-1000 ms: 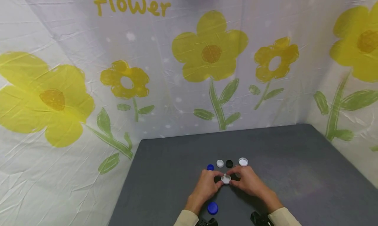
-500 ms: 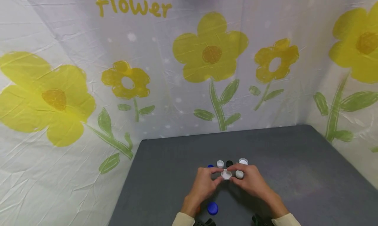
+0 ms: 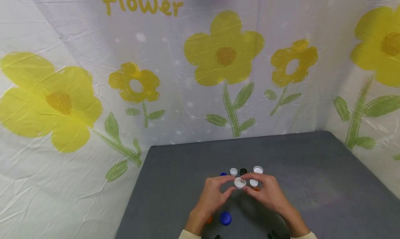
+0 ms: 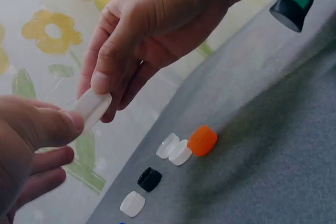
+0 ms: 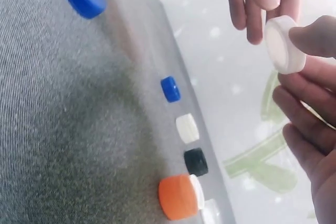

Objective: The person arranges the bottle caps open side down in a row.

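A round white bottle cap [image 3: 240, 183] is held above the table between both hands, its hollow side facing the head camera. My left hand [image 3: 213, 194] has thumb and index finger at the cap's left edge. At the opposite edge, thumb and index finger of my right hand [image 3: 266, 189] pinch it. The left wrist view shows the white cap [image 4: 92, 109] tilted, with a thumb on it from either side. Seen by the right wrist camera, the cap [image 5: 285, 44] sits under the right thumb, with the left fingers at its upper rim.
On the grey table [image 3: 175, 183], beyond the hands, stand a small blue cap [image 5: 170, 89], a white cap [image 3: 233, 171], a black cap [image 3: 243, 171] and a wider white cap [image 3: 258, 170]. Another white cap [image 3: 253, 183] and an orange cap [image 4: 202, 140] are nearby. A large blue cap [image 3: 225, 218] lies nearer me.
Both hands have raised the white cap and moved it slightly away from me. A white cap and an orange cap by the right hand have come into view.
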A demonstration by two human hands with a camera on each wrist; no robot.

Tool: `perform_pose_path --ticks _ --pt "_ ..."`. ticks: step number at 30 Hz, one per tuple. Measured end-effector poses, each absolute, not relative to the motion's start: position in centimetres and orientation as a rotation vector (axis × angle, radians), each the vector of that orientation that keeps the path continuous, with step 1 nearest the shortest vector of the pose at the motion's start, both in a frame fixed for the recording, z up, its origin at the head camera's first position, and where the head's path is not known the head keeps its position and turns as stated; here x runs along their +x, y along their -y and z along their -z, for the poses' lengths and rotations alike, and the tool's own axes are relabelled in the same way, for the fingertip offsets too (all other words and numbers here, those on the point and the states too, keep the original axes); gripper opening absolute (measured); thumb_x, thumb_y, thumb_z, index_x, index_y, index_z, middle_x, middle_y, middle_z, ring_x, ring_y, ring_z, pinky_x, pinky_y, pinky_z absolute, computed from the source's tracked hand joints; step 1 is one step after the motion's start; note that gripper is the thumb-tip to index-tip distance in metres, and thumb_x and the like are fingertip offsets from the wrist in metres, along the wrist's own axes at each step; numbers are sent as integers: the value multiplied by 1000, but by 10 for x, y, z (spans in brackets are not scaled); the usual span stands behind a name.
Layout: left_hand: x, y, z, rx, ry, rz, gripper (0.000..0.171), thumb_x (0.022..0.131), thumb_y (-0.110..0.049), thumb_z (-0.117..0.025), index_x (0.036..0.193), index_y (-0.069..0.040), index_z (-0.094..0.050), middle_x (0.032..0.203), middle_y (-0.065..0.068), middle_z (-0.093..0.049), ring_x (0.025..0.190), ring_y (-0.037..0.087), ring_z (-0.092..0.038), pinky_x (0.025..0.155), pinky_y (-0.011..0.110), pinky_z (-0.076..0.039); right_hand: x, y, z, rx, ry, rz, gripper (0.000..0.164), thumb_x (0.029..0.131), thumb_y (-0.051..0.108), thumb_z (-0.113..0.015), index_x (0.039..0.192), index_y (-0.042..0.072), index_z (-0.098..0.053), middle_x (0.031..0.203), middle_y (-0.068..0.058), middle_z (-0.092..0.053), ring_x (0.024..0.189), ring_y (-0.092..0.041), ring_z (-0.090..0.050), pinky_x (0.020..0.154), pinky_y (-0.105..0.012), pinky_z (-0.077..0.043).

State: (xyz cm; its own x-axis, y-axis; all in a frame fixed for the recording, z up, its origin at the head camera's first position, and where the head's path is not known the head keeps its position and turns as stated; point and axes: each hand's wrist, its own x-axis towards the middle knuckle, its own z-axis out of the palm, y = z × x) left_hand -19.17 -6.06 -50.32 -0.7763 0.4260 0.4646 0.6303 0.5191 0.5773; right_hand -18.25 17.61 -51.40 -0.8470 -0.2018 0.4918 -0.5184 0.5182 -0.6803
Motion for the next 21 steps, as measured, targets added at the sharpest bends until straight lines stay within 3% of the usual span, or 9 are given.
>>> perform_pose_path --ticks 4,7,9,12,14,16,19,21 --pt "-190 63 504 -947 2393 1093 31 91 -9 -90 121 -7 -82 122 5 -83 114 19 -80 99 36 -64 -180 -175 509 565 2460 -1347 27 88 14 -93 112 22 -84 106 5 -83 64 -1 -53 56 -23 -48" --pt "-188 64 505 -982 2325 1115 31 89 -7 -91 118 -7 -83 121 5 -83 114 19 -80 99 37 -64 -178 -174 505 553 2492 -1409 23 89 17 -92 111 23 -84 101 7 -82 54 2 -40 52 -22 -44" --pt "-187 64 506 -993 2292 1140 29 88 -6 -91 116 -7 -84 119 4 -84 112 19 -80 98 36 -65 -177 -173 503 543 2513 -1459 20 91 20 -91 109 23 -85 101 8 -82 60 4 -47 57 -23 -50" --pt "-186 64 507 -985 2276 1187 24 90 -6 -90 114 -7 -85 116 4 -84 110 19 -81 97 35 -65 -175 -172 501 495 2544 -1587 14 94 25 -88 108 22 -85 106 7 -83 83 0 -67 74 -25 -60" --pt "-185 64 508 -966 2286 1214 21 92 -7 -88 113 -8 -85 115 3 -85 108 18 -81 95 34 -65 -174 -171 501 449 2562 -1670 14 96 27 -86 109 20 -85 108 5 -83 101 -4 -73 86 -27 -62" --pt "-184 63 509 -943 2303 1232 19 95 -8 -86 113 -8 -85 115 2 -85 107 17 -82 94 33 -66 -173 -170 501 398 2567 -1743 16 98 28 -84 110 17 -85 110 2 -84 106 -7 -76 92 -26 -62" --pt "-184 62 510 -895 2317 1275 16 98 -10 -83 114 -8 -84 113 2 -85 103 15 -82 89 36 -67 -171 -168 502 363 2538 -1777 18 100 28 -83 113 16 -85 111 1 -84 103 -6 -76 90 -24 -61" --pt "-183 62 510 -849 2322 1345 15 100 -13 -81 115 -9 -84 111 2 -85 102 13 -81 89 39 -68 -170 -166 503 367 2493 -1747 18 100 26 -83 115 17 -85 107 1 -83 88 -3 -72 80 -23 -61"
